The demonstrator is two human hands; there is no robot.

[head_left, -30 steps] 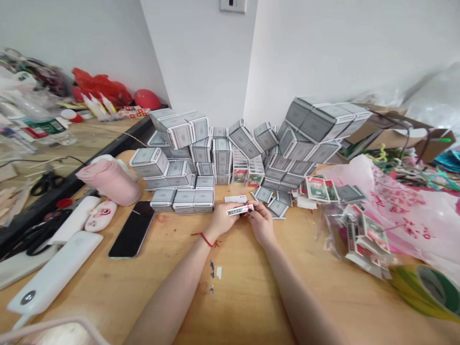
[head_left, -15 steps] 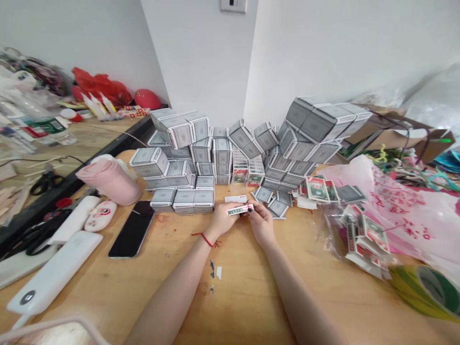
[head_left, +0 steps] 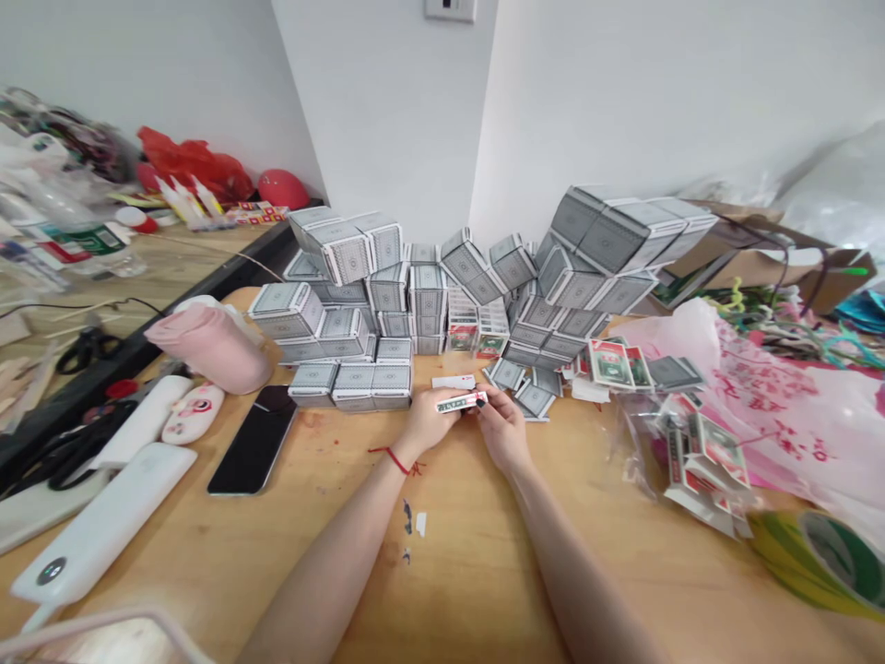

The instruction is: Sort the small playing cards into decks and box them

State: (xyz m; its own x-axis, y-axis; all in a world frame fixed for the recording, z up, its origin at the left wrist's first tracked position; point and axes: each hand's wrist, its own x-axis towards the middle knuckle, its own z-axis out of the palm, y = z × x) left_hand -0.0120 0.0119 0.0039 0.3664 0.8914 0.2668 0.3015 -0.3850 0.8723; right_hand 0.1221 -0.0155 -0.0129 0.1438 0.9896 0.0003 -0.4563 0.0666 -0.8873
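Hardly anything had moved since the earlier frames: both hands stayed just in front of the pile of grey boxes (head_left: pixel 387 295), and the view had shifted only a hair.

Left hand (head_left: pixel 425 422): fingers curled round a small card pack (head_left: pixel 461 403), pinching it by its long edges with the printed side strip up. A red string (head_left: pixel 395 458) sat on the wrist.

Right hand (head_left: pixel 501 429): fingertips pressed together on the pack's right end. Whether they held a flap or only the corner could not be told; too small.

The pack was held just clear of the bench (head_left: pixel 470 553), in front of the pile's middle. One white card pack (head_left: pixel 454 381) lay flat between it and the pile's bottom row.

Other things, placed from the pile:
- black phone (head_left: pixel 253 439), front left
- pink roll (head_left: pixel 211 346), touching or just beside the left flank; which, I could not tell
- white power bank (head_left: pixel 103 526), well out to the front left
- clear bag of red-and-green packs (head_left: pixel 698 452), front right
- pink plastic bag (head_left: pixel 774 387), right, beyond the clear bag
- green tape roll (head_left: pixel 822 553), farthest front right

Judgement: the step in hand looked like work on the pack's end, closing or opening it. The next move would call for the left grip to hold steady while the right fingertips worked that end squarely, without bending the thin card.
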